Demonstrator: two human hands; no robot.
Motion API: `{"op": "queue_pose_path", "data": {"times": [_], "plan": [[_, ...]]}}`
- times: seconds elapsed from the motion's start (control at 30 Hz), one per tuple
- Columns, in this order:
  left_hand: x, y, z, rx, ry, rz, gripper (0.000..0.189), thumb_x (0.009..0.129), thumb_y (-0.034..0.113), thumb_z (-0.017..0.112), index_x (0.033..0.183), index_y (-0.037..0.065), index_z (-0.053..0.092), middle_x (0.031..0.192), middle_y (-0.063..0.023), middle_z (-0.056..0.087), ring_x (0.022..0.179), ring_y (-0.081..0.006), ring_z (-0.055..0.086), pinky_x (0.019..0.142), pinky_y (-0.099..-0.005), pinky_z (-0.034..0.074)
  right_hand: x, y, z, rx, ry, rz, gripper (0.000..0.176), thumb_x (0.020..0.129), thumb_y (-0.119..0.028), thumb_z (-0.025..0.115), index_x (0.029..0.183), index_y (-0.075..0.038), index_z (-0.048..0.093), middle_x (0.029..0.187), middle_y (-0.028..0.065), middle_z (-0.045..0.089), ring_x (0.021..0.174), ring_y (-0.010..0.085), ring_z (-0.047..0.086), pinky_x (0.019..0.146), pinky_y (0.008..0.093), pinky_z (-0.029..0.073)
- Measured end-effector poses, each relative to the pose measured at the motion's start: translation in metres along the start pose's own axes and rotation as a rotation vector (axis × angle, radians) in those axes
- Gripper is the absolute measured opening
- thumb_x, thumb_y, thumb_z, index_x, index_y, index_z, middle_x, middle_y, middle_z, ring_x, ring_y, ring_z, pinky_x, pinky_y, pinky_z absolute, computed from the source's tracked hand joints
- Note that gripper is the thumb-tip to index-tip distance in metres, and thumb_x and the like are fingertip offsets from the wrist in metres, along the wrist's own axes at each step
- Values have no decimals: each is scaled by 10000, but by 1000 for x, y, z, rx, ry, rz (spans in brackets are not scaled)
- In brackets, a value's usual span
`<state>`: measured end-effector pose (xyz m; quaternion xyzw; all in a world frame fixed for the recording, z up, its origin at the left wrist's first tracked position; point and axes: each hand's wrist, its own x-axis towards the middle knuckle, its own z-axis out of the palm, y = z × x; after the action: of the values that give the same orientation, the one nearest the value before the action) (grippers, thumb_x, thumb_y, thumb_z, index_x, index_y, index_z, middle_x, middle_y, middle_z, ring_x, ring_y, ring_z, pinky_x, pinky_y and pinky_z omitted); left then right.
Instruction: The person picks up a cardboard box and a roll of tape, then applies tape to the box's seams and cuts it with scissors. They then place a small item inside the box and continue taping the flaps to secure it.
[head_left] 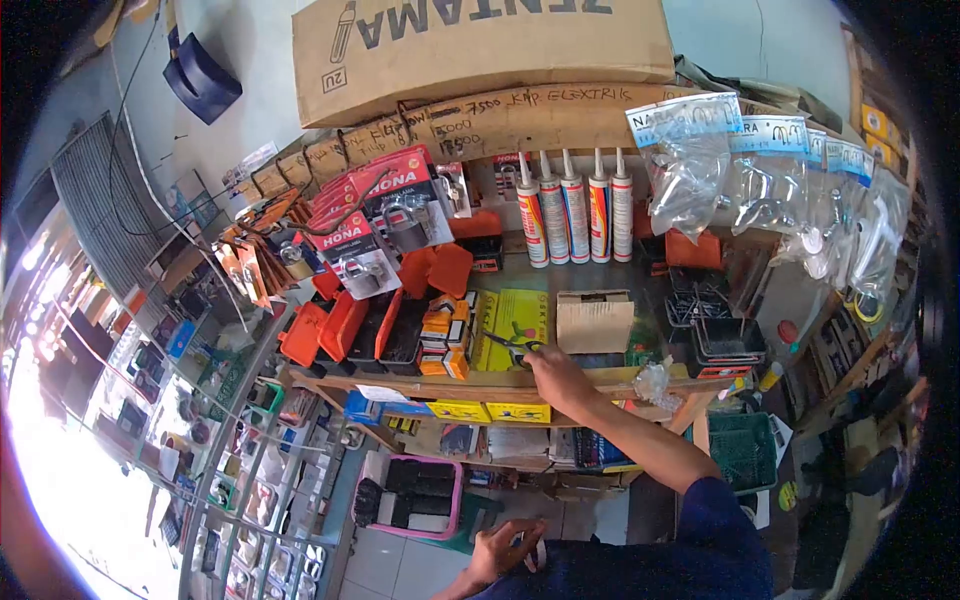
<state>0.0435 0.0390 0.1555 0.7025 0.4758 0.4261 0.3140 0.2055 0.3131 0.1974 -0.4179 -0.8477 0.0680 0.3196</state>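
Note:
My right hand point(560, 378) reaches over the shelf top with its fingers closed on a pair of dark-handled scissors point(518, 347). The scissors point left, over a yellow-green booklet point(515, 312). Just left of the booklet, small orange and white boxes point(447, 338) are stacked. A brown cardboard box point(593, 322) stands close to the right hand, on its far side. Low in front of my body, my left hand point(505, 550) has its fingers curled. Something small and white shows by its fingertips, too indistinct to name.
Sealant tubes point(572, 215) stand upright at the back. Orange-and-black bins point(345, 325) and carded padlocks point(405, 225) are on the left. Bagged taps point(770, 200) hang at the right, above a black bin point(725, 345). A pink-rimmed basket point(458, 500) sits on the floor below.

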Motion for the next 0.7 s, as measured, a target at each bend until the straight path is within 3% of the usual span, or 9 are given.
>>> {"op": "queue_pose_path", "data": {"times": [0.13,0.2,0.3,0.43,0.53,0.6,0.63,0.7], "plan": [[3,5,-8,68,31,79,149,880,111,745,991,41,675,1016,-100,751,833,-206,751,664,-311,597,6,-11,-6,-24,-40,87,296,831,1,603,1124,45,617,1007,243,627,960,402,618,823,473,523],[2,11,-13,67,3,31,136,883,122,743,977,52,674,1016,-87,753,858,-213,749,671,-311,598,8,-9,-5,-153,195,-117,321,829,-24,606,1139,61,612,1003,248,626,976,394,616,810,466,526],[-8,11,-13,61,-53,-120,184,911,99,710,1085,47,684,1059,-89,748,916,-187,741,730,-315,608,18,4,9,-207,221,-69,341,825,-33,612,1151,67,608,945,257,655,910,398,636,779,475,531],[-8,14,-24,41,-99,-192,161,931,131,695,1065,43,690,1026,-80,755,901,-184,743,689,-310,602,30,9,8,-153,-23,102,326,813,-23,617,1126,68,624,860,260,675,828,412,652,751,485,538],[2,1,-20,50,-192,-228,170,946,130,674,1080,25,684,971,-84,759,822,-176,745,625,-307,581,34,9,4,-180,-39,101,289,802,-9,617,1083,50,657,808,245,681,794,412,666,734,486,548],[9,-7,-10,-52,-238,10,228,961,256,673,999,31,679,807,-71,750,587,-112,674,553,-302,538,41,11,7,-193,-84,157,262,787,-21,649,1040,45,675,848,248,684,882,398,674,792,482,546],[8,0,-5,-50,-240,8,228,961,256,673,999,31,679,807,-71,750,587,-112,674,553,-302,538,41,10,4,-190,-83,159,262,787,-21,649,1040,45,675,848,248,684,882,398,674,792,482,546],[11,18,5,-308,-372,-342,224,960,123,659,1136,-14,668,940,-92,729,579,-134,651,533,-298,533,46,9,-6,-167,-165,189,329,751,-46,702,1068,42,676,906,257,686,937,393,669,850,485,529]]}}
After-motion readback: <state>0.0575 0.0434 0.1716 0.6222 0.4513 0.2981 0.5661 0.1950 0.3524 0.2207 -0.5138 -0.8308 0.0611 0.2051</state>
